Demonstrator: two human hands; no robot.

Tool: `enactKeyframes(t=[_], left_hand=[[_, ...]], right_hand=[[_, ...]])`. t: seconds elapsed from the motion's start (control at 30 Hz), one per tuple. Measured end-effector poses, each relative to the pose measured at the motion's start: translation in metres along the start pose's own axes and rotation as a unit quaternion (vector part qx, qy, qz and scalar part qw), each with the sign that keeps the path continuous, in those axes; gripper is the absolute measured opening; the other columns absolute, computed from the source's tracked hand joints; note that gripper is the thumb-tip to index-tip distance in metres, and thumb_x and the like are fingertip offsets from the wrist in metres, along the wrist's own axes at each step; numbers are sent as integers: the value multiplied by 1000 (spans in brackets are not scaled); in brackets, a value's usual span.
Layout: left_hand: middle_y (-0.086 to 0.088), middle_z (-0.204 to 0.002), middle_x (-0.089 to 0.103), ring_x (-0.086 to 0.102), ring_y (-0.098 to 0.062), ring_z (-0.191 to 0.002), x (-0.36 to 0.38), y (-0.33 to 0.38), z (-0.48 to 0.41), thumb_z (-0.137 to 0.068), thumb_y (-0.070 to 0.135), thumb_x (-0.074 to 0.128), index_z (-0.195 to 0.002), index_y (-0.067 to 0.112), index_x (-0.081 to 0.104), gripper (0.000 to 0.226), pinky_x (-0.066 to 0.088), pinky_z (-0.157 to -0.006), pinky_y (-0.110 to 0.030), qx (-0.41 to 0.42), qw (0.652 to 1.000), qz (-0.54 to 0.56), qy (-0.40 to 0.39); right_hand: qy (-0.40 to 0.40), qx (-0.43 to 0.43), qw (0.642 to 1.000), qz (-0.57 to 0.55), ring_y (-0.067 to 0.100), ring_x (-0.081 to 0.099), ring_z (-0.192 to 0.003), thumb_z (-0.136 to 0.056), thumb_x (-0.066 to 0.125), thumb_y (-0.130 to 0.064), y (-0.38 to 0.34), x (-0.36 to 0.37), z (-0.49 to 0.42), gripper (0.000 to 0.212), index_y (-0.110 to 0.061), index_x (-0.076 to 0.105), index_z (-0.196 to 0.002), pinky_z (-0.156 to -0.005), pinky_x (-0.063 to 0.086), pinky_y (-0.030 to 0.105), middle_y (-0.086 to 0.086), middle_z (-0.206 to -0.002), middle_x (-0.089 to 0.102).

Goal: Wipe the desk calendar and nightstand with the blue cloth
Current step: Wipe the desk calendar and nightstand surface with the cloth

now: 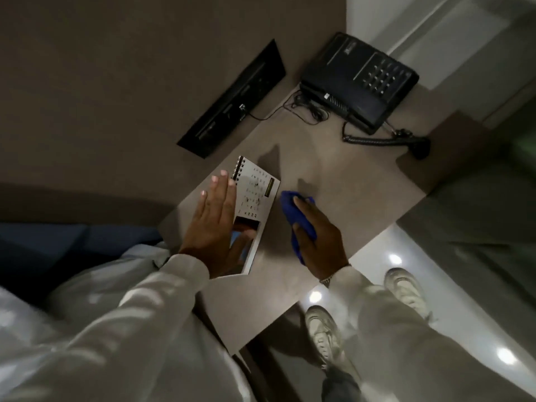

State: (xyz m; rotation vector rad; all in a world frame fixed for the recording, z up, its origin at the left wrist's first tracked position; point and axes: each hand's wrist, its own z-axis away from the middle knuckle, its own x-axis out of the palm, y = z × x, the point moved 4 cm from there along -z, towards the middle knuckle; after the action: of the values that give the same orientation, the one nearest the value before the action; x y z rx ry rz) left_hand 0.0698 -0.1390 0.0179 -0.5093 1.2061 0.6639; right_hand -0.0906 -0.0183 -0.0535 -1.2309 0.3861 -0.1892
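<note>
The white spiral-bound desk calendar [256, 195] lies flat on the brown nightstand [356, 181], near its left edge. My left hand [216, 219] rests flat on the calendar's left half, fingers stretched out and thumb across the lower page. My right hand [316, 236] presses the bunched blue cloth [293, 211] onto the nightstand top just right of the calendar. The cloth pokes out beyond my fingers and along the hand's left side.
A black desk phone [359, 82] with a coiled cord [374, 139] sits at the nightstand's far end. A black switch panel [235, 97] is set in the wall behind. White bedding [81, 288] lies to the left. My shoes [322, 335] stand on glossy floor at the right.
</note>
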Motion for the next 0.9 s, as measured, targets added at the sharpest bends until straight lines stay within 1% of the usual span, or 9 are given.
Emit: enactKeyframes(t=[0.13, 0.23, 0.33, 0.43, 0.5, 0.6, 0.73, 0.8, 0.9], left_hand=[[1, -160, -17, -15, -14, -149, 6, -2, 0, -89, 64, 30, -150, 18, -14, 88, -3, -120, -32, 55, 994, 84, 31], [-4, -161, -13, -15, -14, -149, 4, -2, 0, -89, 64, 27, -150, 16, -12, 87, 0, -120, -36, 52, 994, 95, 34], [-7, -162, -8, -13, -15, -150, 3, 1, 0, -91, 62, 23, -151, 13, -8, 84, -1, -121, -35, 54, 993, 97, 38], [-12, -162, -3, -11, -18, -150, 3, 0, 0, -93, 58, 22, -151, 7, -3, 82, 3, -122, -40, 55, 992, 108, 37], [-15, -162, -2, -10, -18, -150, 4, -1, -1, -93, 57, 22, -151, 7, -3, 81, 6, -122, -44, 59, 991, 115, 33], [-12, -162, -4, -12, -16, -150, 3, -1, -2, -93, 56, 24, -150, 17, -10, 77, 5, -122, -44, 66, 988, 138, 29], [-8, -161, -8, -13, -16, -150, 1, 1, -2, -91, 50, 32, -149, 20, -12, 78, 5, -122, -45, 59, 987, 148, 20], [-4, -160, -11, -13, -16, -150, 1, 2, -2, -90, 54, 31, -148, 23, -12, 79, 3, -122, -43, 60, 985, 159, 18], [-2, -161, -11, -10, -17, -150, 0, 3, -3, -89, 63, 24, -150, 22, -9, 81, 2, -122, -40, 62, 983, 173, 15]], right_hand=[[71, 38, 989, -120, 21, 41, -139, -95, 52, -9, 5, 40, 8, 52, -31, 37, -141, -116, 34, 29, 5, -150, 44], [86, 46, 977, -190, 15, 37, -141, -97, 50, -12, 1, 62, 10, 50, -28, 39, -142, -117, 35, 38, 2, -153, 39], [108, 30, 978, -177, 12, 35, -141, -97, 50, -17, -5, 68, 3, 49, -32, 36, -143, -115, 38, 45, -4, -153, 37], [128, 11, 981, -145, 19, 30, -145, -98, 46, -25, -12, 69, -14, 50, -29, 32, -145, -118, 32, 48, 4, -157, 34], [125, -3, 983, -133, 23, 30, -145, -98, 43, -29, -19, 75, -21, 50, -36, 26, -143, -117, 32, 51, 7, -158, 32], [104, 3, 980, -168, 22, 30, -145, -97, 44, -31, -21, 95, -15, 49, -46, 24, -139, -116, 33, 52, 5, -157, 32], [101, 22, 974, -200, 17, 27, -147, -97, 44, -32, -10, 122, 16, 49, -43, 28, -143, -116, 34, 51, -2, -159, 30], [105, 30, 975, -195, 15, 24, -148, -96, 45, -35, -9, 126, 23, 49, -49, 27, -139, -116, 34, 51, -7, -159, 27], [111, 6, 973, -201, 15, 21, -149, -96, 46, -31, -14, 117, 6, 50, -47, 27, -139, -118, 31, 51, -4, -160, 26]])
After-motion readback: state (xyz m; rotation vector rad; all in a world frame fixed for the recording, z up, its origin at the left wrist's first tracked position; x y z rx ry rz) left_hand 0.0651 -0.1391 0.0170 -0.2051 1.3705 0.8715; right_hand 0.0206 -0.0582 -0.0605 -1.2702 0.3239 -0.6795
